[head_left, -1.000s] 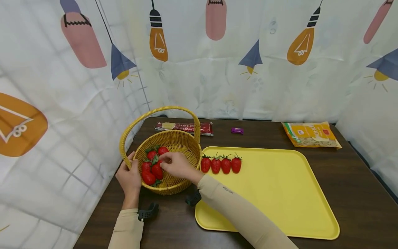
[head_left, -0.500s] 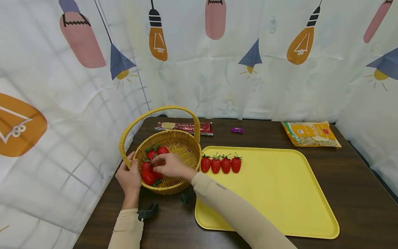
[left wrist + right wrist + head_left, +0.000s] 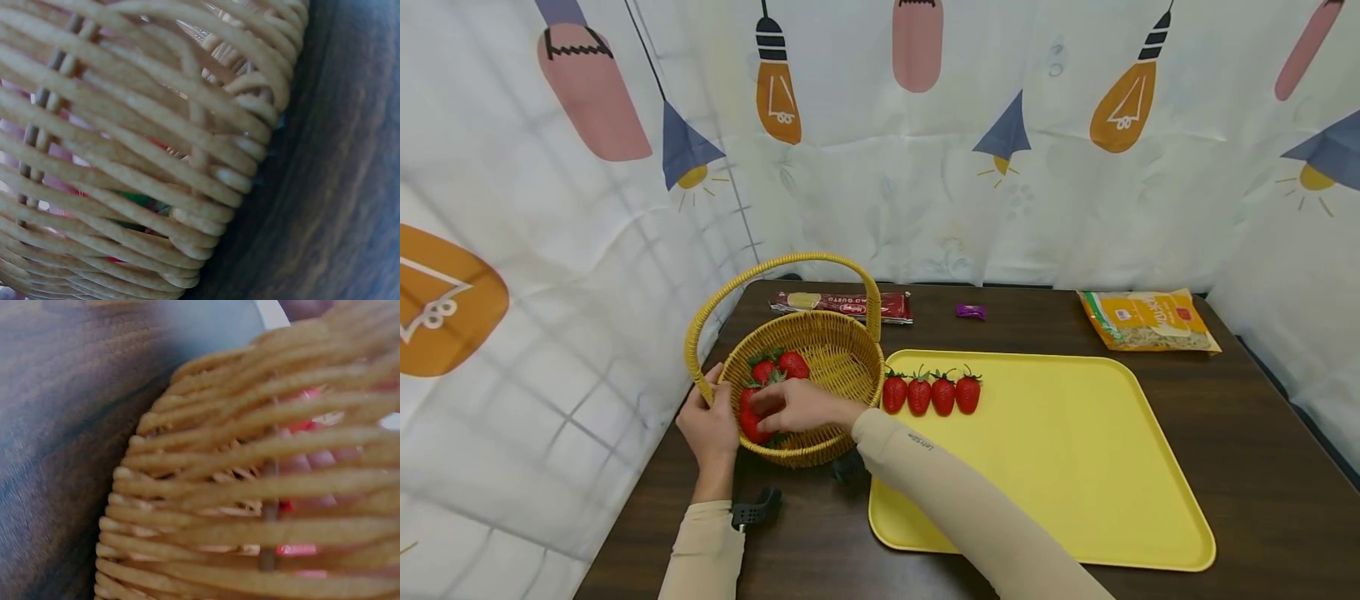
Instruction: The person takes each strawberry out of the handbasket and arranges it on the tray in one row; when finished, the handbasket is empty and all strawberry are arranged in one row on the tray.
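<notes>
The yellow wicker basket (image 3: 856,367) stands on the table with several red strawberries (image 3: 793,365) inside, grouped on its left. My left hand (image 3: 707,429) grips its left rim where the arched handle joins. Inside the basket, my right hand (image 3: 801,407) curls its fingers and thumb round a strawberry in the lower left of the group, hiding most of it. Woven basket wall (image 3: 137,125) fills much of the left wrist view, with bits of red and green showing through. Likewise, the basket side (image 3: 200,481) covers most of the right wrist view.
Right of the basket lies a yellow tray (image 3: 1045,450), with several strawberries (image 3: 967,394) in a row at its upper left. Behind are a long red packet (image 3: 895,307), a small purple-wrapped sweet (image 3: 971,312) and a yellow bag (image 3: 1150,321). A printed curtain (image 3: 880,183) encloses the table.
My right hand has moved slightly left and down within the basket, its fingers now lower over the strawberries. The left hand keeps its grip on the rim.
</notes>
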